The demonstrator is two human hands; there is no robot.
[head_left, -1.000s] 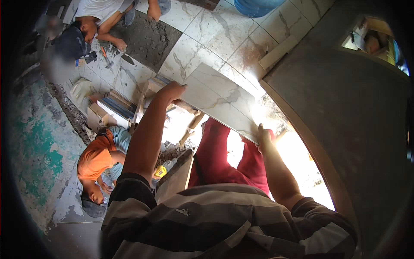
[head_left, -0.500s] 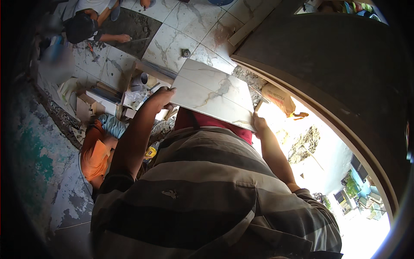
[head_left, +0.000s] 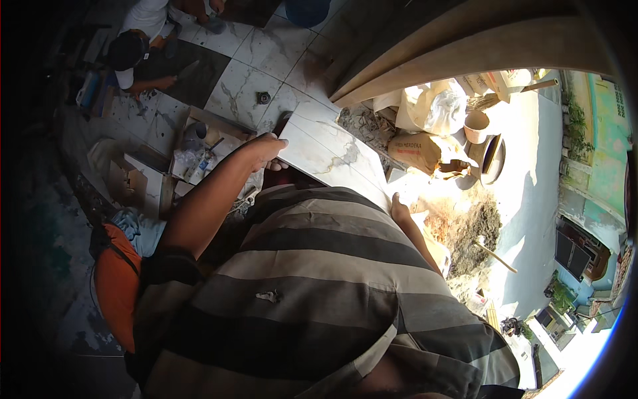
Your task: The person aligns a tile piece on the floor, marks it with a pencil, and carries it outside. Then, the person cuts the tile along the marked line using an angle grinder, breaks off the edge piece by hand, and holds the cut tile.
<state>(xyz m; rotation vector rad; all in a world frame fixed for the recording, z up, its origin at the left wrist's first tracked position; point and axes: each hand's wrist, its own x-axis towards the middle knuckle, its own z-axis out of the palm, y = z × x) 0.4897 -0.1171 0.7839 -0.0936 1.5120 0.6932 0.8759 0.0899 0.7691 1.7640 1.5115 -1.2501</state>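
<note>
I hold a large white marble-pattern tile (head_left: 332, 156) flat in front of my chest. My left hand (head_left: 266, 149) grips its left edge, fingers curled over the top. My right hand (head_left: 399, 207) holds the tile's right near corner, mostly hidden behind my striped shirt. The tile hangs above a floor laid with similar tiles (head_left: 242, 86).
A person in a white shirt (head_left: 143, 40) crouches on the floor at the top left. Another in orange (head_left: 116, 279) is low at my left. An open cardboard box (head_left: 199, 143) lies below. Sacks (head_left: 425, 126), a bucket (head_left: 476, 126) and a dirt pile (head_left: 475, 229) lie outside the doorway.
The view has swung right toward the bright doorway and street. The tile stays in both hands and now sits closer to my chest, partly hidden by my shirt.
</note>
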